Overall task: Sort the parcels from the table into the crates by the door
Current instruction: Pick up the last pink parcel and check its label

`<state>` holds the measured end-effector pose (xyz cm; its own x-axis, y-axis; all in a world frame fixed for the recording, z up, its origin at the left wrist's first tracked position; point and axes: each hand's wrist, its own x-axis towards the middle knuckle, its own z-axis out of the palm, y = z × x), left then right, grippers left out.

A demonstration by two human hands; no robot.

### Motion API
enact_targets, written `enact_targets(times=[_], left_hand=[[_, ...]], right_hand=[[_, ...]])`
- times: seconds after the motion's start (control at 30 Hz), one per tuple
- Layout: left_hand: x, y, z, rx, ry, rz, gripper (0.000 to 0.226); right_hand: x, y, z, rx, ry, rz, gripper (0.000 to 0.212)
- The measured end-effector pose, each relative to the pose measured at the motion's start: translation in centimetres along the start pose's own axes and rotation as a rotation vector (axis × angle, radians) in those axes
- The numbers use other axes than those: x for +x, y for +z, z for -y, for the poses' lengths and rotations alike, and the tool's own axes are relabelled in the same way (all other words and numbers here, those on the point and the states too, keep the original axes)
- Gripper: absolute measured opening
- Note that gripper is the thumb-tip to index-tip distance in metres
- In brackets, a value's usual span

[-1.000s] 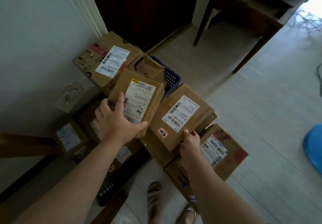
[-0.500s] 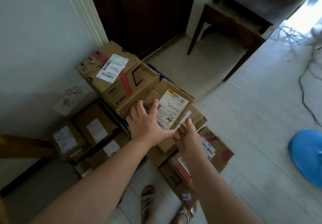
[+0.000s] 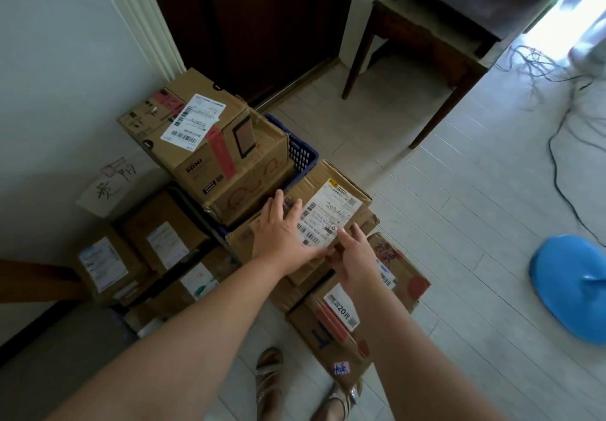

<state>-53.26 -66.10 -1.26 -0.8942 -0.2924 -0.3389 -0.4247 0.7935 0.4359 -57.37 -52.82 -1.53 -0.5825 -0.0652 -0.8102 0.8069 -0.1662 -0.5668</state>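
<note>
A brown parcel with a white shipping label [image 3: 331, 214] lies on top of a stack of cardboard parcels beside the blue crate [image 3: 301, 155]. My left hand [image 3: 282, 233] rests flat on its near left part, fingers spread and straight. My right hand [image 3: 354, 256] touches its near corner with straight fingers. Under it lies a parcel with a "20" sticker [image 3: 341, 315]. A large box marked MINI [image 3: 203, 145] sits in the blue crate. More labelled parcels [image 3: 164, 240] fill a dark crate at the left.
The dark door [image 3: 255, 20] is straight ahead, and a paper sign [image 3: 111, 187] hangs on the wall at left. A wooden table [image 3: 426, 43] stands at the upper right. Cables [image 3: 557, 158] and a blue round object [image 3: 570, 286] lie on the tiled floor. My feet [image 3: 269, 384] are just below the stack.
A second ago each hand held a parcel in the air. Both parcels now lie on the stack, and my hands have opened onto the top one.
</note>
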Motion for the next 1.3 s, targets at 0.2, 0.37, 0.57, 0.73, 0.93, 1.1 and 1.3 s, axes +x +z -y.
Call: enact_targets(times=[0.2,0.37,0.57,0.73,0.93,1.1,1.3], left_hand=[[-1.6,-2.7,0.6,-0.107,-0.007,-0.139,0.093],[-5.2,-5.9,-1.1,-0.260,-0.100,-0.228,0.084],[-12.8,-8.2,-4.0,-0.503,-0.151,-0.367,0.079],[-23.1,-8.3,-5.5,-0.718,-0.250,-0.559,0.078],[-36.1,-10.7,-3.6,-0.887,-0.350,-0.794,0.080],[-46.0,-13.5,1.2,-0.909,-0.437,-1.068,0.075],[-61.1,-14.1,10.1,-0.886,-0.627,-1.335,0.072]], right_hand=[[-3.1,-0.9,1.7,-0.031,-0.063,-0.011,0.056],[-7.6,-0.7,3.6,-0.014,-0.119,0.038,0.053],[-14.5,-2.0,3.6,-0.151,-0.209,0.125,0.055],[-22.3,-4.2,1.2,-0.285,-0.341,0.291,0.049],[-32.5,-2.8,-3.5,-0.458,-0.439,0.548,0.048],[-40.3,1.9,-10.0,-0.589,-0.529,0.756,0.049],[-49.9,7.3,-23.3,-0.749,-0.574,0.996,0.046]])
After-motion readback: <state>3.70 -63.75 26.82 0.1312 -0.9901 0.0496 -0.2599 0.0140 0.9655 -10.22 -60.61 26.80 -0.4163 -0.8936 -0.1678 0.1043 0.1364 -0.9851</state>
